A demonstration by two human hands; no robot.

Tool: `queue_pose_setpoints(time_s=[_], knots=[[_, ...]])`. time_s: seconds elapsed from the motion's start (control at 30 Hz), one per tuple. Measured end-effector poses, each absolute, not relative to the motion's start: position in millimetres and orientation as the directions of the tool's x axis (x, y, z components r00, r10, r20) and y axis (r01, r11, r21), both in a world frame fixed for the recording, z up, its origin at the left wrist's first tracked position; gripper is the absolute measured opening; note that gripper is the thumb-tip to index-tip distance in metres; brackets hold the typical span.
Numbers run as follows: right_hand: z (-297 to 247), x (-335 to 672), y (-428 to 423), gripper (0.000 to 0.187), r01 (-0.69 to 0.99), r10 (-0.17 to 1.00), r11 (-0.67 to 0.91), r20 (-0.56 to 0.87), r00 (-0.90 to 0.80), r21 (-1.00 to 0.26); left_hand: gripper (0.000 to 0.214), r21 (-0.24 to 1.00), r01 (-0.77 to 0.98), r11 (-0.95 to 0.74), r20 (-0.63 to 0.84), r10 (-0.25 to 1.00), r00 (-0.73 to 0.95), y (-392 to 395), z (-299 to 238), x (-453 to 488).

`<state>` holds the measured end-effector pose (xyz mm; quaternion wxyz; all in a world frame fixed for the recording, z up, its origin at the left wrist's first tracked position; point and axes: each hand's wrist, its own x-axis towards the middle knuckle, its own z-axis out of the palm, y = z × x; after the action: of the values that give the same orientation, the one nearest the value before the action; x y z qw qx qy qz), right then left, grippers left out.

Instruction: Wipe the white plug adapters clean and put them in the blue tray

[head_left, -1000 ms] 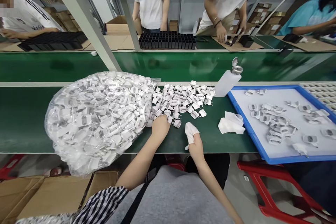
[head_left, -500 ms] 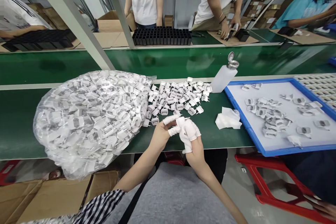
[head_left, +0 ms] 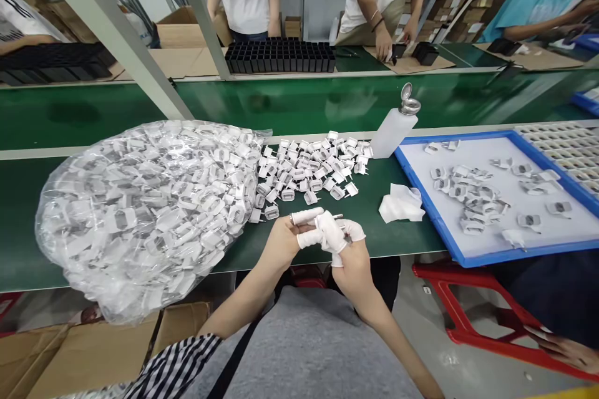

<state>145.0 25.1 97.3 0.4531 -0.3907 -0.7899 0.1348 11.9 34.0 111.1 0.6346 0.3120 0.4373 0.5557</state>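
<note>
My left hand (head_left: pixel 286 240) and my right hand (head_left: pixel 345 248) meet at the near edge of the green bench, fingertips in white finger cots. Together they pinch a small white plug part (head_left: pixel 333 224) whose metal prongs show between the fingers. Just beyond them lies a loose pile of white plug parts (head_left: pixel 314 165). A big clear plastic bag (head_left: pixel 140 202) full of the same parts lies to the left, its mouth facing the pile.
A white cloth (head_left: pixel 399 204) lies right of my hands. A white dispenser bottle (head_left: pixel 394 124) stands behind it. A blue-rimmed tray (head_left: pixel 452 249) holds several parts. Other people work across the green conveyor (head_left: pixel 290 103). Cardboard boxes (head_left: pixel 70 355) and a red stool (head_left: pixel 468 318) sit below.
My left hand left the pile with a part and came back to meet my right hand; both now hold it close to the bench edge.
</note>
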Motion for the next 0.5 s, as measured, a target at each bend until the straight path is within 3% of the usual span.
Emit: queue_pose_setpoints(time_s=[0.17, 0.27, 0.37, 0.5], knots=[[95, 159, 26, 0.042, 0.363, 0.629, 0.768, 0.728, -0.273, -0.527, 0.036, 0.849, -0.475, 0.23, -0.222, 0.972, 0.074, 26, 117, 15], [91, 166, 19, 0.03, 0.397, 0.711, 0.693, 0.66, -0.241, -0.602, 0.036, 0.849, -0.481, 0.218, -0.214, 0.975, 0.064, 22, 123, 16], [90, 168, 10, 0.033, 0.438, 0.802, 0.582, 0.572, -0.17, -0.685, 0.038, 0.85, -0.488, 0.197, -0.194, 0.979, 0.057, 19, 125, 16], [101, 163, 7, 0.037, 0.444, 0.76, 0.636, 0.61, -0.223, -0.631, 0.04, 0.875, -0.46, 0.152, -0.169, 0.986, 0.005, 16, 124, 18]])
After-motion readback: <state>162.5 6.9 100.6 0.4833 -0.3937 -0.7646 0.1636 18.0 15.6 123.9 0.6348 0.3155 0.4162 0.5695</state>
